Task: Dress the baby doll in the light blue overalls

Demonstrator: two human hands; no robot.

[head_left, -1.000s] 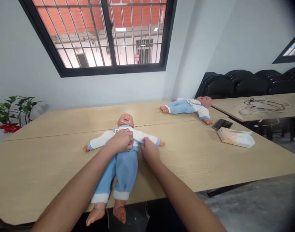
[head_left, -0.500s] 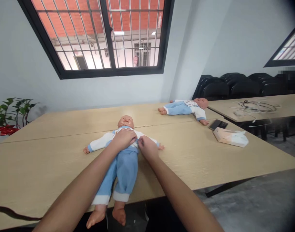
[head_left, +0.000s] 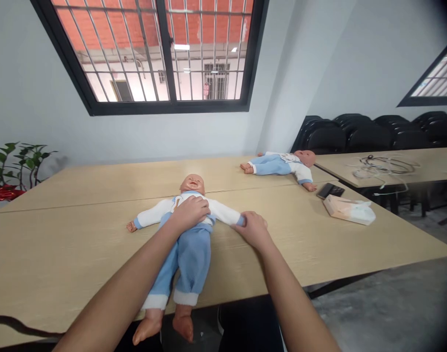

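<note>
A baby doll [head_left: 194,254] lies on its back on the wooden table, its feet hanging past the front edge. It wears a white and blue top and light blue trousers with white cuffs. My left hand [head_left: 191,212] rests on the doll's chest, its bent fingers closed on the top near the waist side. At the end of the outstretched sleeve [head_left: 223,211], my right hand [head_left: 253,229] is wrapped round the blue cuff and covers the doll's small hand. The doll's other arm [head_left: 150,215] lies stretched out on the tabletop.
A second, similarly dressed doll [head_left: 278,165] lies farther back on the table [head_left: 282,244]. Right of it are a dark phone-like object [head_left: 330,190] and a tissue pack [head_left: 348,210]. Cables [head_left: 387,166] lie on another table, before black chairs [head_left: 370,134]. A potted plant [head_left: 18,164] stands left.
My right hand has left the side of the doll's top and moved right to its sleeve cuff, taking hold there. My left hand has stayed on the chest.
</note>
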